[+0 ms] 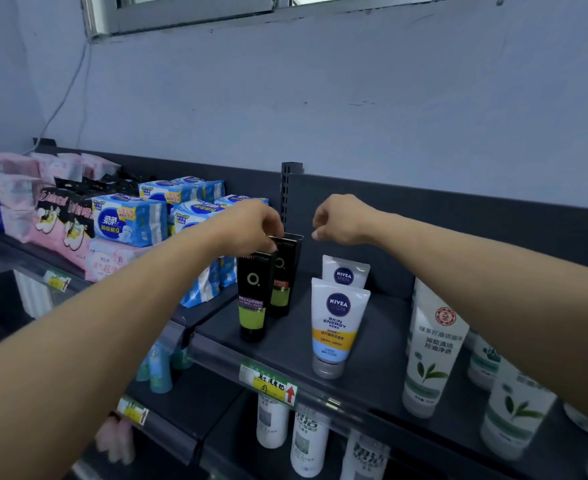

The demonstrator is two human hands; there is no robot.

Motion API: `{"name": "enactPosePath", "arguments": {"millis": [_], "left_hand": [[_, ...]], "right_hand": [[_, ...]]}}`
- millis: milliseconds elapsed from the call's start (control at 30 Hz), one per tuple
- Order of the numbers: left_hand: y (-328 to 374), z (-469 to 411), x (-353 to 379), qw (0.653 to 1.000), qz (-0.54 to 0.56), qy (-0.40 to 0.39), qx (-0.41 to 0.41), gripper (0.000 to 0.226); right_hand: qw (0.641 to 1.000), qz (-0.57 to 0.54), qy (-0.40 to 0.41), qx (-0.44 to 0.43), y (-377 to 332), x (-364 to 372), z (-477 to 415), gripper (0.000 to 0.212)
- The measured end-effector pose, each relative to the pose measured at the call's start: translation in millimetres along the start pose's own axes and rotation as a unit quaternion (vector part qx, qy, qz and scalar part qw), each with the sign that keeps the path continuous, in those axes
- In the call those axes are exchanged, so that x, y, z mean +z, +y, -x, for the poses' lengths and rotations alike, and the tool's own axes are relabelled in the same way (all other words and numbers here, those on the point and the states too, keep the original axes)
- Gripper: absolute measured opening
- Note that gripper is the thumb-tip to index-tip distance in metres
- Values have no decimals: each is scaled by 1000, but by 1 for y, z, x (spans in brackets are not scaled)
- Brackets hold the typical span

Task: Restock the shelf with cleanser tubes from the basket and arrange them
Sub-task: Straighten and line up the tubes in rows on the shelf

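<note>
At frame centre, the left hand (pixel 254 225) pinches the top of the rear black cleanser tube (pixel 283 275) with its fingers (pixel 274 244); the right hand (pixel 341 218) hovers loosely curled, holding nothing, above the Nivea tubes (pixel 337 323).

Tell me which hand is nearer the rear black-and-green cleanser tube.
Left. The left hand pinches the top of the rear black-and-green cleanser tube; the right hand hovers apart, to its right, loosely curled.

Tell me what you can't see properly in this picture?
- The basket: not in the head view at all.
- Top of the back black tube: covered by the left hand.
- Inside the right hand: fingers curled, so I cannot tell whether it holds anything.
- Small print on the yellow shelf label: too small and blurred.
- White bottles on the lower shelf: blurred, with the shelf edge hiding their tops.
</note>
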State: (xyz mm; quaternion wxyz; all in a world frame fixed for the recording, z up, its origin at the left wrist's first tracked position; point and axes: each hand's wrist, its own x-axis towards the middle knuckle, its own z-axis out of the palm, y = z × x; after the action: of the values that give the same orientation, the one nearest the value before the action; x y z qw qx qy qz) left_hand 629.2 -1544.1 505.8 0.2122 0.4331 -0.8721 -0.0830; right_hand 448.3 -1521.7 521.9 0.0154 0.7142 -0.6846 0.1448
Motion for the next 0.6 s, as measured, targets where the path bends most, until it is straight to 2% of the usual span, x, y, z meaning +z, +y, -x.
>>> {"name": "enactPosePath", "arguments": {"millis": [133, 333, 600], "left_hand": [[-13, 6, 8, 998, -11, -51, -35, 28], [-21, 4, 15, 999, -16, -32, -41, 21], [-26, -3, 17, 999, 1, -26, -25, 19]], "right_hand": [[999, 27, -25, -17, -19, 12, -11, 38], [997, 64, -44, -3, -26, 28, -26, 41], [998, 66, -5, 25, -23, 44, -45, 17]]}}
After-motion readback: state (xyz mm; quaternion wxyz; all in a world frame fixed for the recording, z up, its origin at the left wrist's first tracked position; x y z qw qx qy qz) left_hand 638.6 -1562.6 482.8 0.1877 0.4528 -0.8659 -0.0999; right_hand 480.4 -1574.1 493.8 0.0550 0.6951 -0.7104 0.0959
